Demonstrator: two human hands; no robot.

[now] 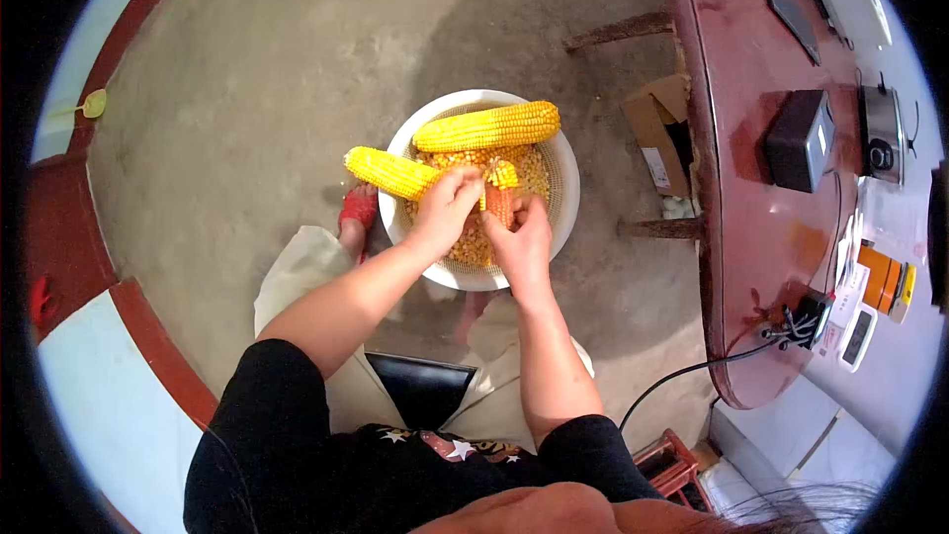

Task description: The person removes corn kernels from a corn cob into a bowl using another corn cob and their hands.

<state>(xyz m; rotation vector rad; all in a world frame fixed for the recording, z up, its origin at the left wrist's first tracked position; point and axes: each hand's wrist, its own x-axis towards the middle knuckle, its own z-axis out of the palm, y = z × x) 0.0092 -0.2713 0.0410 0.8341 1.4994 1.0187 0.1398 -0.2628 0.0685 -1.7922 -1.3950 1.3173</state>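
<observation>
A partly shelled corn cob [499,202] is held over a white basket [564,183], with yellow kernels left near its far end and bare reddish core below. My right hand [525,237] is closed around the lower part of this cob. Fingers pinched, my left hand [447,210] presses against the cob's left side near the remaining kernels; its fingertips are partly hidden. Loose corn kernels [535,174] cover the inside of the basket. One full ear of corn [487,127] lies across the far side, and another ear of corn [389,172] rests over the left rim.
The basket stands on a concrete floor [257,89] between my legs. To the right is a dark red table [741,267] bearing a black box [799,140] and other items. An open cardboard box [654,138] sits beneath its edge. A black cable [682,373] hangs from the table.
</observation>
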